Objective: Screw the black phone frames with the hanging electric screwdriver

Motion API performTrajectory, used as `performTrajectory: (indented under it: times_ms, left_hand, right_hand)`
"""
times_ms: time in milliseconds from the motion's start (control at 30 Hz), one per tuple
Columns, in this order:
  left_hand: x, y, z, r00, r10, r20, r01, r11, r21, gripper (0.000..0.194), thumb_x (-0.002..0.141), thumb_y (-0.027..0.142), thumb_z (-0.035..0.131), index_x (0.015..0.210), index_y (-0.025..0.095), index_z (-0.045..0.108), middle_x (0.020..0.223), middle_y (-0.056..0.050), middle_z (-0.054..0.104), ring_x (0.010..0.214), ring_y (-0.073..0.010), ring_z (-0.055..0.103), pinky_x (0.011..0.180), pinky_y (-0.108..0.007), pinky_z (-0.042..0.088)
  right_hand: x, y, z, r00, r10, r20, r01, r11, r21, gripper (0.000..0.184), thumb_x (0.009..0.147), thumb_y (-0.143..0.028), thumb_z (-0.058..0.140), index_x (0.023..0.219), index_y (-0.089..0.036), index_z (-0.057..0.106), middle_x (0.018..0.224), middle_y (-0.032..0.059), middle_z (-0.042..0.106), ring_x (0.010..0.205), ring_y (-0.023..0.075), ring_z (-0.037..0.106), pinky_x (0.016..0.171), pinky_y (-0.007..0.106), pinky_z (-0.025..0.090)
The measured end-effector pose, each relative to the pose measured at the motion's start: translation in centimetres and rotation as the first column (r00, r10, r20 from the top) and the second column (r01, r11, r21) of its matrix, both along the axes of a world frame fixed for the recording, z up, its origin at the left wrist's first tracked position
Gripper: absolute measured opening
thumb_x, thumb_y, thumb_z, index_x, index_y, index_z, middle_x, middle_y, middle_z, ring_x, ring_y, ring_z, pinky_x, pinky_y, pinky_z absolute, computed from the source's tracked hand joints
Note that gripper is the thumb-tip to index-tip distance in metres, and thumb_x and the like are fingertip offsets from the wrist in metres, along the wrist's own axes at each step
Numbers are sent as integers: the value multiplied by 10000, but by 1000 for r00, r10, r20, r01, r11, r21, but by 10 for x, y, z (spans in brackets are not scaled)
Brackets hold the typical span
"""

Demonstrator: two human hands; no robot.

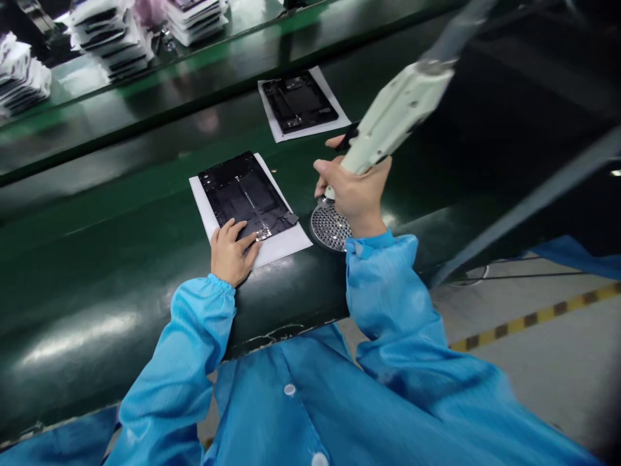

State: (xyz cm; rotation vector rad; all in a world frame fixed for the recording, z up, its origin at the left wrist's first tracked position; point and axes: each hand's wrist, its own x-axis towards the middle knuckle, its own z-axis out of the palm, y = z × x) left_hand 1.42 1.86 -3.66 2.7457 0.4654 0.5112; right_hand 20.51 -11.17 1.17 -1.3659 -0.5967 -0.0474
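My right hand (361, 194) is wrapped round a pale green electric screwdriver (395, 120), which slants down to the left. Its tip is at a round, perforated metal screw tray (330, 226), partly covered by my hand. To the left, a black opened tablet housing (247, 197) lies on a white sheet (286, 244). My left hand (231, 252) rests with fingers apart on the near left corner of the housing, beside a small silvery part (262, 233). No object is gripped in my left hand.
A second black housing (299, 100) on a white sheet lies farther back on the green conveyor belt (121, 239). Stacks of housings and white sheets (114, 39) stand on a shelf at the back left. A yellow-and-black floor stripe (538, 317) runs at the right.
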Motion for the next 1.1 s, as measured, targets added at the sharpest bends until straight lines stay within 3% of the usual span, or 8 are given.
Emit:
performTrajectory:
  times_ms: [100,200,300,633,900,1100]
  left_hand:
    - [1,-1,1,1000,-6,-16,6,1000,4,233,871,363,599,1012,242,739,1272,-78,620,1299,-292,457,1079,-529,345]
    - [1,-2,1,999,-14,-42,14,1000,6,261,880,378,586,1055,243,725,1300,-85,600,1313,-304,439,1079,-539,334]
    - [1,-3,1,998,-30,-62,30,1000,-2,290,886,397,575,1100,253,707,1319,-83,584,1328,-313,416,1087,-551,309]
    - [3,-5,4,996,-41,-79,38,999,-33,287,894,389,559,1106,263,706,1317,-79,577,1336,-311,392,1098,-540,282]
    - [3,-6,5,994,-59,-94,55,998,-41,285,893,382,557,1100,255,707,1324,-88,572,1336,-307,394,1098,-550,271]
    - [3,-6,5,993,-63,-102,59,997,-43,291,897,390,552,1107,255,704,1350,-86,556,1337,-303,396,1102,-548,263]
  right_hand:
    - [-27,13,8,995,96,5,-96,994,54,277,715,-348,743,897,-234,569,447,-96,477,343,96,468,375,258,416]
    - [-55,32,11,967,248,-57,-251,967,-41,275,702,-347,738,888,-234,570,449,-89,505,362,106,489,423,279,465]
    - [-72,49,9,942,310,-128,-323,942,-89,260,688,-304,717,890,-236,570,457,-88,524,381,114,505,453,291,487]
    - [-77,61,-11,941,305,-148,-318,945,-73,241,692,-273,680,884,-234,540,444,-106,503,383,108,496,497,301,500]
    - [-78,58,-14,945,321,-62,-327,937,-123,191,708,-235,673,836,-246,532,467,-78,521,508,156,587,641,375,565]
    - [-79,57,-15,944,328,-46,-331,936,-119,201,713,-244,681,857,-251,540,483,-67,523,554,165,598,658,376,571]
